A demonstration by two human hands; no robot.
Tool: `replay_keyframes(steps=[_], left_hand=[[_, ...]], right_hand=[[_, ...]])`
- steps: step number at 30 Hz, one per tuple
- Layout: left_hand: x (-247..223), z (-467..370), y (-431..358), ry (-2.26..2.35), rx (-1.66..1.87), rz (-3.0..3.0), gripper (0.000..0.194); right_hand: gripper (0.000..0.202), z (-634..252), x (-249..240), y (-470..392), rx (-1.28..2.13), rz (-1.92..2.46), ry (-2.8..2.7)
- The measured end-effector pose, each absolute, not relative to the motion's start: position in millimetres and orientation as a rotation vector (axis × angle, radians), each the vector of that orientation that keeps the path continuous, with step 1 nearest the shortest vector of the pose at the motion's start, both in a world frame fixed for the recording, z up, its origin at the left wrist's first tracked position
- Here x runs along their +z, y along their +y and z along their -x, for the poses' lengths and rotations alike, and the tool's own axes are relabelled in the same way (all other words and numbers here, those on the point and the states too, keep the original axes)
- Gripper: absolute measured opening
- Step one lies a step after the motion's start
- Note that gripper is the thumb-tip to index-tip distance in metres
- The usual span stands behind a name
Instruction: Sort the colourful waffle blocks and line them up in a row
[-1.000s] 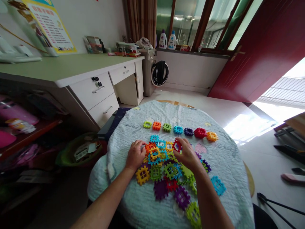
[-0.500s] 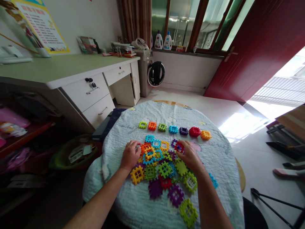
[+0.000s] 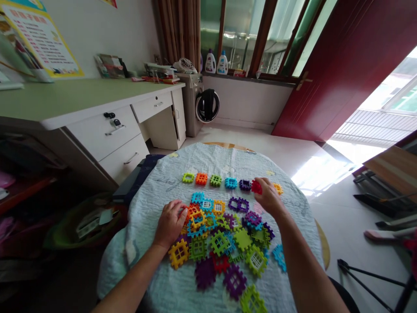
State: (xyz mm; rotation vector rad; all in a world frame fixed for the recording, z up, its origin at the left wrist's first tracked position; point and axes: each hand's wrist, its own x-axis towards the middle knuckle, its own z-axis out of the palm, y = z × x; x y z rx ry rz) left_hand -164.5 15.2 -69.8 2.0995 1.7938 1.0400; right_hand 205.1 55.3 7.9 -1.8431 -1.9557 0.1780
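Note:
My left hand [image 3: 170, 222] rests at the left edge of a pile of plastic window-shaped pieces, its curled fingertips against orange-red pieces [image 3: 193, 209]. Whether it grips one is hidden. At the right of the back row, my right hand [image 3: 267, 195] has its fingers closed on a red piece [image 3: 256, 187], at the red stack's place. To its left stand dark purple [image 3: 245, 185], blue [image 3: 231, 183], green [image 3: 215, 180], orange [image 3: 201, 178] and lime [image 3: 188, 178] pieces. A yellow-orange stack [image 3: 278, 188] shows partly behind my right hand. Two joined purple frames [image 3: 238, 204] lie nearer me.
A pale blue cloth [image 3: 156, 191] covers the round table. The pile includes green [image 3: 243, 239], purple [image 3: 205, 273] and yellow [image 3: 179, 254] pieces. Beyond are a desk [image 3: 97, 98], a washing machine [image 3: 194, 104] and a red door [image 3: 321, 65].
My right hand has moved from the purple frames away from me to the red stack in the row, taking the red piece along. My left hand remains by the pile. The view has shifted slightly.

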Motion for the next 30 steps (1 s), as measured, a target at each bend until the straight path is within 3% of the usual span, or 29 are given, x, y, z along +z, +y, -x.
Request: replay_keyframes(steps=[8, 24, 30], left_hand=[[-70, 165, 16, 1.783, 1.029, -2.092, 0.021], [-69, 165, 15, 1.777, 0.988, -2.133, 0.022], [-68, 164, 15, 1.794, 1.000, -2.129, 0.021]], right_hand=[[0.055, -267, 12, 113, 0.275, 1.985, -2.183], [0.077, -275, -18, 126, 0.231, 2.018, -2.231], [0.076, -273, -20, 126, 0.230, 2.040, -2.195]])
